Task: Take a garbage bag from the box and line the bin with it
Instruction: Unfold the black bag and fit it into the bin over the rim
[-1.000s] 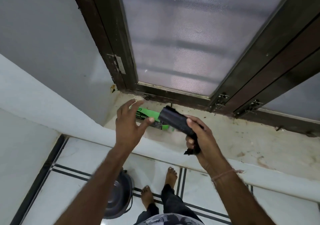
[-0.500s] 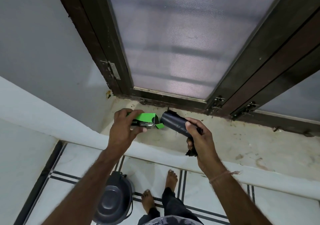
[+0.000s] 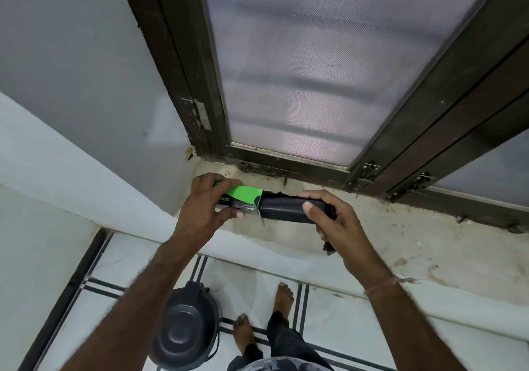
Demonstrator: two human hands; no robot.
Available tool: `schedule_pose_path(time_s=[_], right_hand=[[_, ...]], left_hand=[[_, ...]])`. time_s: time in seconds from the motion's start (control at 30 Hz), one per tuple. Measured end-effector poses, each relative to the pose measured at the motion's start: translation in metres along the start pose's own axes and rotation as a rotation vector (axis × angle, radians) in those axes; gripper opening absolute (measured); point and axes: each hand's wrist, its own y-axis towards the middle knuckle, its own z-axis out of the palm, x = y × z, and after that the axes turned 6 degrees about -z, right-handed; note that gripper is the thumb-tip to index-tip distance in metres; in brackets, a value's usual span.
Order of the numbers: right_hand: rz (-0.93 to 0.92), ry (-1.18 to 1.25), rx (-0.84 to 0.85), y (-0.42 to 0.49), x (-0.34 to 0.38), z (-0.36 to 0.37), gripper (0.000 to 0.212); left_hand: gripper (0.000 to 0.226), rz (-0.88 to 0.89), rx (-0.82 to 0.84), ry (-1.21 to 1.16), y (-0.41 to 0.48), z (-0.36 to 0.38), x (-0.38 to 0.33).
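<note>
My left hand [image 3: 204, 206] grips a green and black garbage bag box [image 3: 243, 197] above the window sill. My right hand [image 3: 336, 223] holds a black roll of garbage bags [image 3: 282, 209] whose left end meets the box's open end. A torn bit of black bag hangs below my right palm. Down on the floor stands a dark grey bin [image 3: 184, 332] with its lid on, under my left forearm.
The stained stone sill [image 3: 400, 242] runs along the dark wooden window frame [image 3: 200, 84] with its mesh screen. A white ledge [image 3: 86, 193] slopes at the left. My bare feet [image 3: 283, 296] stand on white tiles with black lines beside the bin.
My left hand closed on the box and lifted it off the sill. My right hand brought the roll's end level with the box's open end.
</note>
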Motion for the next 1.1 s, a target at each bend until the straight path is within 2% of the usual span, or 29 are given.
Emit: schedule_pose_path(time_s=[0.27, 0.53, 0.63, 0.73, 0.8, 0.93, 1.1], right_hand=[[0.086, 0.152, -0.054, -0.004, 0.000, 0.010, 0.019], [0.104, 0.129, 0.107, 0.001, 0.000, 0.024, 0.021], [0.135, 0.154, 0.062, -0.001, -0.002, 0.024, 0.020], [0.069, 0.112, -0.052, -0.002, -0.008, 0.032, 0.023], [0.045, 0.095, -0.063, -0.001, -0.010, 0.040, 0.021], [0.003, 0.155, -0.087, -0.003, -0.010, 0.042, 0.031], [-0.087, 0.043, 0.013, -0.004, -0.015, 0.044, 0.033]], left_hand=[[0.060, 0.018, 0.018, -0.057, -0.010, 0.005, -0.007], [0.058, 0.027, 0.058, -0.079, -0.022, 0.010, -0.013], [0.060, -0.022, 0.045, -0.130, -0.027, 0.003, -0.009], [0.058, -0.046, 0.047, -0.175, -0.031, 0.003, -0.010], [0.058, -0.059, 0.057, -0.207, -0.034, 0.008, -0.013], [0.060, -0.122, 0.059, -0.282, -0.041, 0.011, -0.014], [0.061, -0.152, 0.034, -0.333, -0.043, 0.013, -0.018]])
